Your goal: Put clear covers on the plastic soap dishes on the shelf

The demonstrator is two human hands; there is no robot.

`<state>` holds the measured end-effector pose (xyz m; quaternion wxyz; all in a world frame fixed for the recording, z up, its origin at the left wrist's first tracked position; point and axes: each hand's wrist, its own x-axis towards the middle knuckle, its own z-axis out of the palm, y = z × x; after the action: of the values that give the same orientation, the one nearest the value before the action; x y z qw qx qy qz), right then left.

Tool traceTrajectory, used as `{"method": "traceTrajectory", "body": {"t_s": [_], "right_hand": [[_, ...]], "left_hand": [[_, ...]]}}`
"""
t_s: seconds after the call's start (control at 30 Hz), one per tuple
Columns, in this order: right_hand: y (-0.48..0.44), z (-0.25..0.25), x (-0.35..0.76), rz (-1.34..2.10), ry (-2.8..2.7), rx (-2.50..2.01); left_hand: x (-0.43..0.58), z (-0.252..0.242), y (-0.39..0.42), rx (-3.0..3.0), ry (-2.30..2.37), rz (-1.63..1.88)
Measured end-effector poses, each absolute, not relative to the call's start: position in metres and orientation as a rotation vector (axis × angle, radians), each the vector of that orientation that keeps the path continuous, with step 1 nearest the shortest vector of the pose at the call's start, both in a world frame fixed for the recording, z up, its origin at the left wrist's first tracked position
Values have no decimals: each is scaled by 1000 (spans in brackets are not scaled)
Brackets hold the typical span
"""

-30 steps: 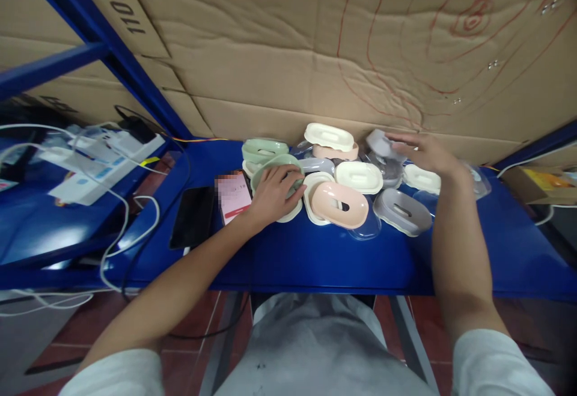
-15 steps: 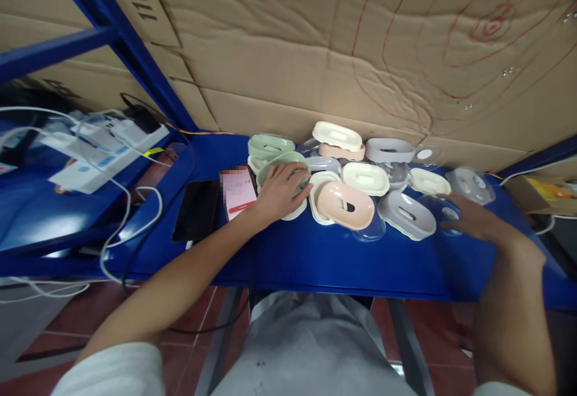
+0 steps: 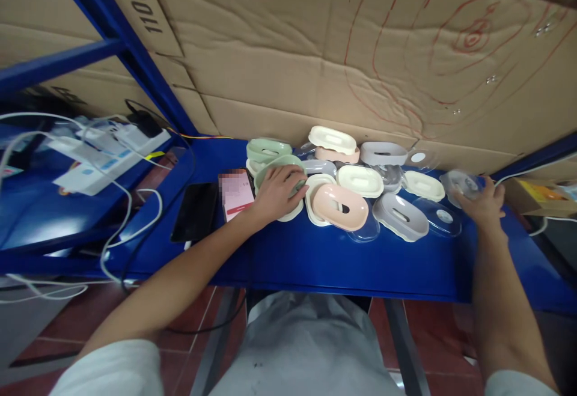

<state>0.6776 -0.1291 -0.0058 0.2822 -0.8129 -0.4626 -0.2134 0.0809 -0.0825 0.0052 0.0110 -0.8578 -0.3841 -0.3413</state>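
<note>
Several oval plastic soap dishes in green, cream, pink and grey lie piled on a blue shelf (image 3: pixel 315 258). My left hand (image 3: pixel 279 191) rests with curled fingers on a green soap dish (image 3: pixel 276 164) at the pile's left end. My right hand (image 3: pixel 483 202) is at the far right, its fingers closed round a clear plastic lid (image 3: pixel 460 182). A pink dish (image 3: pixel 341 207) and a grey dish (image 3: pixel 400 216) lie between my hands, with another clear lid (image 3: pixel 439 216) beside the grey one.
A black phone (image 3: pixel 195 211) and a lit phone (image 3: pixel 235 193) lie left of the pile. Cardboard (image 3: pixel 338 53) backs the shelf. White power strips and cables (image 3: pixel 103 155) cover the left shelf. A blue post (image 3: pixel 135 53) slants at upper left.
My right hand moved from the pile's back, swept down and right over the shelf, then rose to the clear lid at the far right and closed on it. My left hand stayed on the green dish.
</note>
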Motion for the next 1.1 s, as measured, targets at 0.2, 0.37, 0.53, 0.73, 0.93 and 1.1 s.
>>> {"method": "traceTrajectory", "body": {"t_s": [0.2, 0.37, 0.53, 0.73, 0.93, 1.1], "right_hand": [[-118, 12, 670, -584, -1017, -2067], [-156, 71, 542, -619, -1747, -1338], [-176, 101, 376, -104, -2450, -954], [-129, 125, 353, 375, -2347, -868], [-80, 125, 388, 714, -1935, -999], [-86, 117, 373, 766, -2272, -942]], "left_hand": [[78, 7, -83, -2657, -1236, -1093], [77, 9, -85, -2844, -992, -1359], [79, 7, -94, -3104, -714, -1567], [78, 8, -98, -3008, -935, -1803], [80, 2, -92, -3043, -963, -1693], [82, -9, -88, -3085, -838, -1755]]}}
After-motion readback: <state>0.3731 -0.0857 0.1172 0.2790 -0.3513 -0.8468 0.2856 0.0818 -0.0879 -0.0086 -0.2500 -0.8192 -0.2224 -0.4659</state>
